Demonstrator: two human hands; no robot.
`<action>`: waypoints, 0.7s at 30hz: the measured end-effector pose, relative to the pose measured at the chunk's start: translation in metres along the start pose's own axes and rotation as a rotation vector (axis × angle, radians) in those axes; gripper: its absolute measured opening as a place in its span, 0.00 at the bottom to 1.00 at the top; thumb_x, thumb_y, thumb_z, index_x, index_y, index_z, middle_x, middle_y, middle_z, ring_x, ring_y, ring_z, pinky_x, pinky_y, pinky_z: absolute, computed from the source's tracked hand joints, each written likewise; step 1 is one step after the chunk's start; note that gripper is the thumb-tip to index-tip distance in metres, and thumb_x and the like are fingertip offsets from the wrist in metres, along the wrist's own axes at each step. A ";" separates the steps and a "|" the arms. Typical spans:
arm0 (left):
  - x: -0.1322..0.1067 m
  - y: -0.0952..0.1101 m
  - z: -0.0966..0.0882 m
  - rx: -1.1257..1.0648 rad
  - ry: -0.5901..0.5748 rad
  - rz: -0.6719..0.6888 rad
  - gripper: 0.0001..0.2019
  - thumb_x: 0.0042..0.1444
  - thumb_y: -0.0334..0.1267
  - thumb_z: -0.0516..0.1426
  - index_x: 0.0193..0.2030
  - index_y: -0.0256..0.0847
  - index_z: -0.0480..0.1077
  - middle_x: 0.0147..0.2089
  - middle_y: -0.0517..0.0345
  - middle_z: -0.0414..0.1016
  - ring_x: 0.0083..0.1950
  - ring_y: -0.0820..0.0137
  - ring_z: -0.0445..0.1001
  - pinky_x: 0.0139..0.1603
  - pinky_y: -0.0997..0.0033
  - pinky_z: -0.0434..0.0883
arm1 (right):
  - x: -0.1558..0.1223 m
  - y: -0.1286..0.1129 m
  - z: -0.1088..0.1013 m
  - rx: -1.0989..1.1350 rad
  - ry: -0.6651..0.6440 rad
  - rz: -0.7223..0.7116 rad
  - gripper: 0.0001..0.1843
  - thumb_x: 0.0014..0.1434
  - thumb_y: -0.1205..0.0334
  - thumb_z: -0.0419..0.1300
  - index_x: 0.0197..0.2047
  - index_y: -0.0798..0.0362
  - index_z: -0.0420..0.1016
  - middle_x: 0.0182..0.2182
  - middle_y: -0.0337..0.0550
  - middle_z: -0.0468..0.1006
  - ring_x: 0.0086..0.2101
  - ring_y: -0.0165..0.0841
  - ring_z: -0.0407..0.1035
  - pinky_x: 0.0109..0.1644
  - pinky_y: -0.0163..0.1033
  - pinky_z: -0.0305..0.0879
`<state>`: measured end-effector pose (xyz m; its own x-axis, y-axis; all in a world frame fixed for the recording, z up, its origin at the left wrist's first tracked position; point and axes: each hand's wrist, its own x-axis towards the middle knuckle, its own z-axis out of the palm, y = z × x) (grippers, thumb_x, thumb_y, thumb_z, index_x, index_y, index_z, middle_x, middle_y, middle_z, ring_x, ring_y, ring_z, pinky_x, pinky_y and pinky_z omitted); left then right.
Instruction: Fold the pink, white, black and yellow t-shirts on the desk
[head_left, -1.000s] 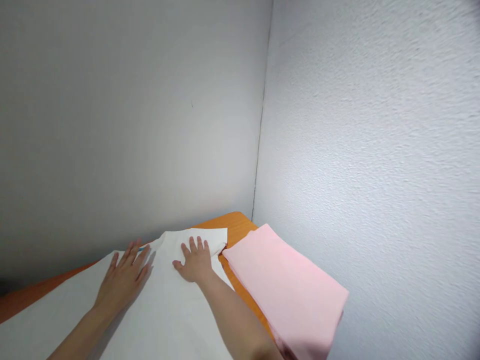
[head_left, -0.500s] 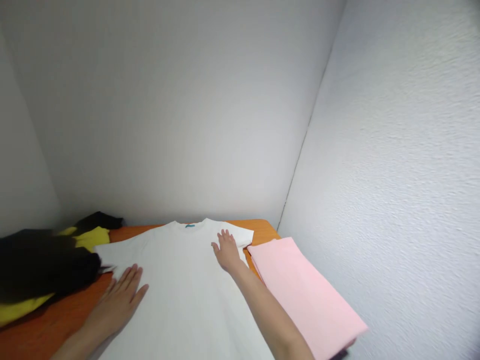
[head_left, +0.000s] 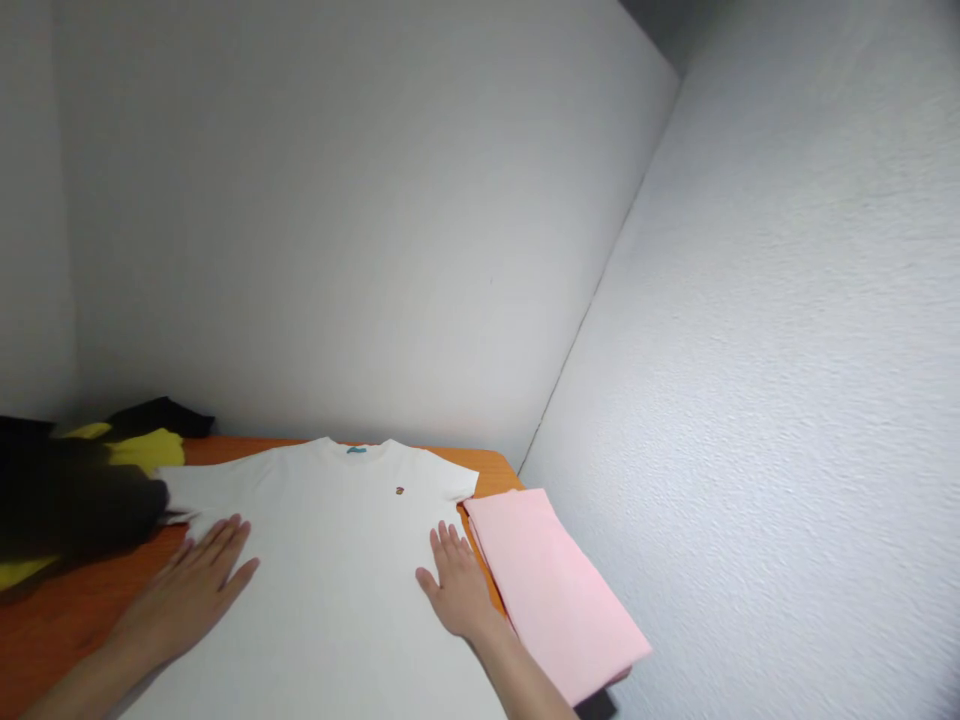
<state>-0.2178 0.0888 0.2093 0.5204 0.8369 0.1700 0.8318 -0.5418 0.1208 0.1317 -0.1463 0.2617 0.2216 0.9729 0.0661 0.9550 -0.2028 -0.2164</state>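
A white T-shirt [head_left: 330,540] lies spread flat, front up, on an orange table [head_left: 60,620], its collar toward the back wall. A small dark mark sits on its chest. My left hand [head_left: 187,585] rests flat and open on the shirt's left edge, fingers stretched out. On the shirt's right side my right hand [head_left: 456,590] lies flat and open, close to a folded pink cloth [head_left: 547,590].
The folded pink cloth lies along the right wall. A heap of black and yellow clothes [head_left: 82,480] sits at the left of the table. Grey walls close in the table at the back and right, meeting in a corner.
Both hands have slid back toward me along the shirt's sides. The view has shifted left, bringing the heap of black and yellow clothes into sight.
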 end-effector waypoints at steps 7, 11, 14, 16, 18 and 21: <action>-0.014 0.029 -0.032 0.005 0.107 0.026 0.34 0.61 0.47 0.41 0.66 0.21 0.58 0.71 0.35 0.53 0.73 0.51 0.49 0.72 0.45 0.42 | -0.004 -0.013 -0.016 0.019 -0.001 -0.002 0.37 0.70 0.44 0.39 0.72 0.60 0.44 0.71 0.47 0.37 0.69 0.43 0.31 0.72 0.54 0.35; -0.048 0.088 -0.056 -0.035 0.134 0.165 0.29 0.62 0.45 0.43 0.65 0.31 0.63 0.71 0.41 0.54 0.72 0.52 0.52 0.71 0.41 0.44 | -0.027 -0.060 -0.018 0.030 0.045 -0.057 0.35 0.70 0.48 0.42 0.71 0.64 0.44 0.70 0.51 0.36 0.69 0.46 0.29 0.71 0.57 0.36; -0.083 0.130 -0.050 -0.118 0.033 0.286 0.26 0.63 0.46 0.44 0.66 0.46 0.62 0.72 0.52 0.53 0.72 0.58 0.55 0.71 0.46 0.51 | -0.054 -0.105 0.000 0.046 0.038 -0.222 0.35 0.69 0.52 0.45 0.72 0.61 0.41 0.70 0.51 0.36 0.68 0.46 0.31 0.71 0.57 0.41; -0.103 0.145 -0.035 -0.146 0.022 0.301 0.24 0.63 0.44 0.45 0.65 0.51 0.63 0.71 0.57 0.54 0.71 0.58 0.57 0.70 0.47 0.54 | -0.069 -0.128 0.015 0.063 0.055 -0.283 0.36 0.68 0.52 0.48 0.72 0.58 0.38 0.70 0.49 0.37 0.68 0.46 0.33 0.70 0.58 0.44; -0.114 0.149 -0.019 -0.153 0.037 0.285 0.23 0.63 0.45 0.45 0.65 0.54 0.62 0.71 0.59 0.54 0.70 0.58 0.58 0.69 0.48 0.56 | -0.079 -0.138 0.024 0.083 0.094 -0.293 0.37 0.68 0.50 0.48 0.73 0.54 0.37 0.70 0.46 0.38 0.68 0.46 0.35 0.69 0.59 0.46; -0.120 0.136 0.000 -0.164 0.079 0.260 0.25 0.64 0.51 0.45 0.67 0.56 0.55 0.71 0.62 0.52 0.71 0.60 0.57 0.69 0.49 0.54 | -0.084 -0.126 0.026 0.087 0.131 -0.279 0.38 0.67 0.45 0.49 0.72 0.52 0.38 0.69 0.44 0.40 0.68 0.46 0.39 0.69 0.57 0.48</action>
<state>-0.1668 -0.0850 0.2050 0.6897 0.6633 0.2903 0.6272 -0.7477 0.2182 -0.0127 -0.2000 0.2584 -0.0177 0.9658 0.2586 0.9634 0.0857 -0.2540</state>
